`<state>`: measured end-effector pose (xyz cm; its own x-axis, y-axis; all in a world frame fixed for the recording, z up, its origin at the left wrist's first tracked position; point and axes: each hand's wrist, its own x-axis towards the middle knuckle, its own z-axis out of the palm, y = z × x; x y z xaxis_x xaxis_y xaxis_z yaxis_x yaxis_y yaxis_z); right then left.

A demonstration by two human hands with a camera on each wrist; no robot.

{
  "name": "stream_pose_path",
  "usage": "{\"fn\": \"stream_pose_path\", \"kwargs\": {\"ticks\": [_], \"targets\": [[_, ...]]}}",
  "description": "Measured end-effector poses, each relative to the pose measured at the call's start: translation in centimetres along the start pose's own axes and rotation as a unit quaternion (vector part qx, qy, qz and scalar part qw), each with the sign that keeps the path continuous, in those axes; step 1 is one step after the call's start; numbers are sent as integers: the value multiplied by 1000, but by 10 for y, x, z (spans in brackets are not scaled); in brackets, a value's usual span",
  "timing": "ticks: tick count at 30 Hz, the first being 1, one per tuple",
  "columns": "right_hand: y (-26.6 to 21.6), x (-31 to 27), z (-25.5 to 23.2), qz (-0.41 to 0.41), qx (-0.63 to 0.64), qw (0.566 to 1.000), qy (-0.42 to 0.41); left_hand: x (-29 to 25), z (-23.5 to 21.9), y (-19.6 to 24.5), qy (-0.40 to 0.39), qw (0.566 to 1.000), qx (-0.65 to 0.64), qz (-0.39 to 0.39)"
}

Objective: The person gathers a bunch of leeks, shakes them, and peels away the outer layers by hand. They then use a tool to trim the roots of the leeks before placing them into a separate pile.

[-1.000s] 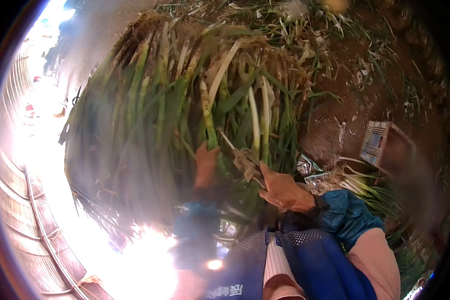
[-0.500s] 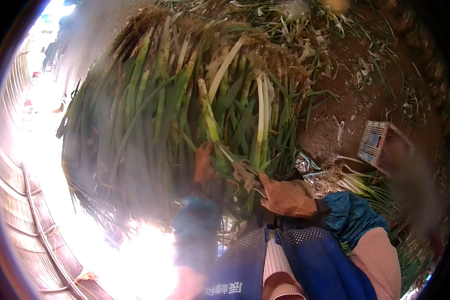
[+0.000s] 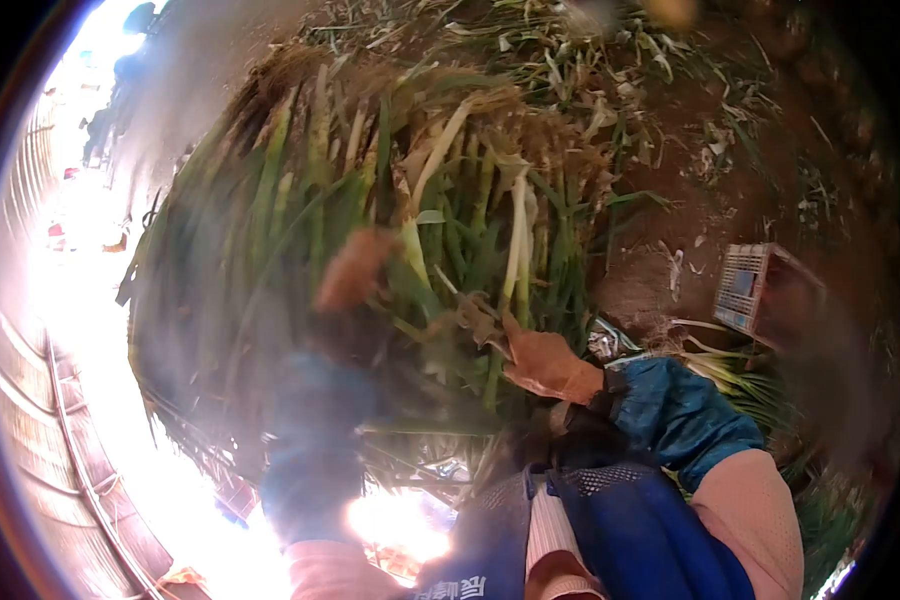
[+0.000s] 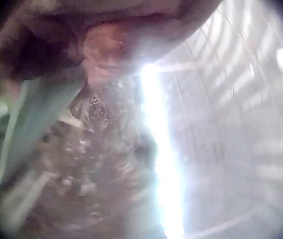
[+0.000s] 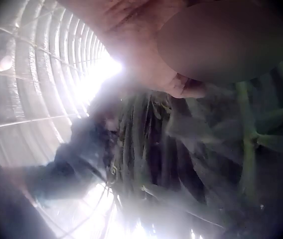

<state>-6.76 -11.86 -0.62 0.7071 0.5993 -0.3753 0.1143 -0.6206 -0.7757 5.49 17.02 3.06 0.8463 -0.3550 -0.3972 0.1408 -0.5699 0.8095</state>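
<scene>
A broad pile of long green onions [image 3: 290, 205] lies before me, roots pointing away. My left hand [image 3: 355, 270], blurred, is over the pile's middle; in the left wrist view its curled fingers hold a wide green leaf [image 4: 44, 117]. Just right of that hand leans a pale-stemmed green onion [image 3: 413, 240]. My right hand [image 3: 552, 365] grips a thin rod-like tool [image 3: 446, 281] with a ragged grey-brown wrap [image 3: 482, 318] around it, its tip pointing up and left over the leaves. The right wrist view shows the palm above green leaves [image 5: 181, 164], with part of it masked by a blur.
A white plastic crate [image 3: 755, 288] stands on brown soil [image 3: 660, 260] to the right. Below it lies a bunch of cleaner green onions [image 3: 735, 378]. Leaf scraps [image 3: 610, 50] litter the far ground. Ribbed greenhouse sheeting [image 3: 25, 400] curves along the left.
My left hand has left the pale-stemmed onion beside the tool and moved left and away from me over the pile. The right hand has shifted slightly left, still gripping the tool.
</scene>
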Motion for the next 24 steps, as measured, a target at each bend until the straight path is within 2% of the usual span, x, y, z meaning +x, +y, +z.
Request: {"fn": "stream_pose_path", "kwargs": {"ticks": [1, 2, 4, 6, 7, 8, 9, 10, 11, 12, 14, 15, 17, 18, 19, 20, 22, 24], "targets": [[6, 0, 5, 1, -6, 1000, -8, 17, -22, 9, -56, 983, -168, 56], [12, -4, 9, 2, -11, 1000, -19, 45, -39, 19, -143, 890, -431, -39], [13, -7, 0, 15, 2, 1000, 7, 68, -24, 95, 122, 878, -461, 38], [20, -7, -9, 45, 31, 998, 7, 81, -17, 75, 235, 918, -320, -2], [19, -12, -18, 6, 14, 1000, 25, 88, -13, 57, 292, 924, -245, -17], [24, -18, -20, 22, 23, 999, 30, 89, -2, 29, 324, 941, -83, -58], [30, -28, -18, 41, 36, 998, 34, 81, 15, -7, 344, 930, 82, -100], [32, -32, -15, 60, 50, 996, 41, 66, 49, -22, 363, 920, 93, -116], [22, -36, -24, 144, 55, 988, -5, 52, 84, -36, 381, 909, 104, -133], [21, -40, -20, 140, 48, 989, -9, 37, 118, -49, 398, 898, 113, -149], [19, -53, -9, 133, 32, 990, -20, 8, 162, -54, 344, 899, 80, -259], [14, -55, -9, 87, 61, 994, -2, 4, 168, -50, 333, 900, 86, -266], [0, -43, -11, 65, 45, 996, -41, -3, 170, -43, 314, 902, 98, -280], [-5, -35, -13, 52, 35, 996, -61, -7, 166, -36, 305, 905, 49, -293], [-5, -24, -11, 4, 23, 1000, -15, -10, 160, -25, 297, 905, 1, -304], [-8, -8, -12, 15, 9, 1000, -15, -15, 154, -18, 286, 904, -45, -314], [-11, 26, -21, 36, -18, 999, -13, -30, 152, -14, 273, 919, 25, -284], [5, 47, -11, -11, -64, 995, 82, -44, 155, -16, 269, 921, 65, -274]]}}
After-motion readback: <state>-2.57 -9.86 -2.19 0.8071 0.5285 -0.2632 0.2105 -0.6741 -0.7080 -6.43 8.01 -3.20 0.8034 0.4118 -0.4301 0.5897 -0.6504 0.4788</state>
